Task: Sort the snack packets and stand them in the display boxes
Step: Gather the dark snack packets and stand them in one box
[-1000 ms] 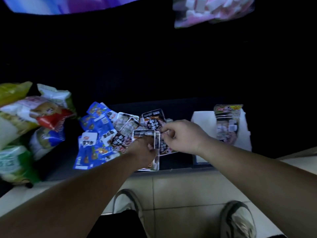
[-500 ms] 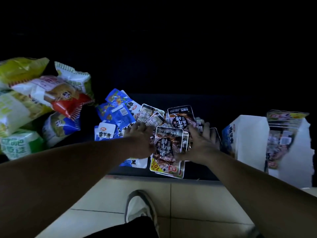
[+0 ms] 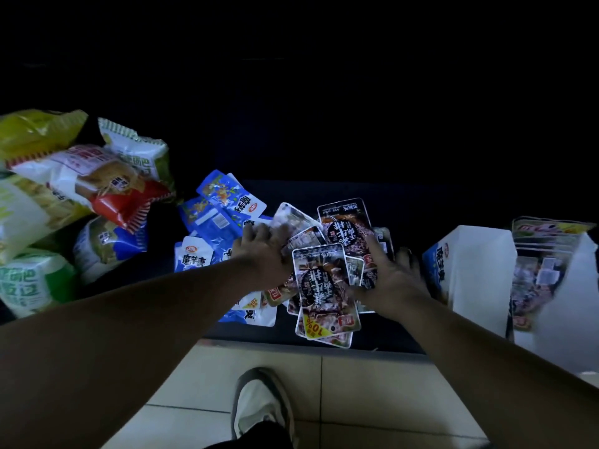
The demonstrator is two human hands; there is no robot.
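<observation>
Crowding the far left, well away from the top dark packet, puffy pillow-shaped bags in yellow, white, red and green lie heaped, their film crinkled. Nearer that packet, still on its left, flat glossy blue packets overlap in a loose fan. The left hand lies just left of it, fingers spread flat on silvery packet backs. The top dark packet is a shiny, round-cornered rectangle. It lies on a heap of dark packets at the front edge of the dark shelf. Just right of it the right hand rests with fingers splayed on the heap. Whether either thumb nips the packet I cannot tell. Further right stands a white card display box with a blue printed side. Beyond that is a second box, somewhat blurred, with packets standing upright in it. Below the top packet are a pale shoe and smooth floor tiles.
</observation>
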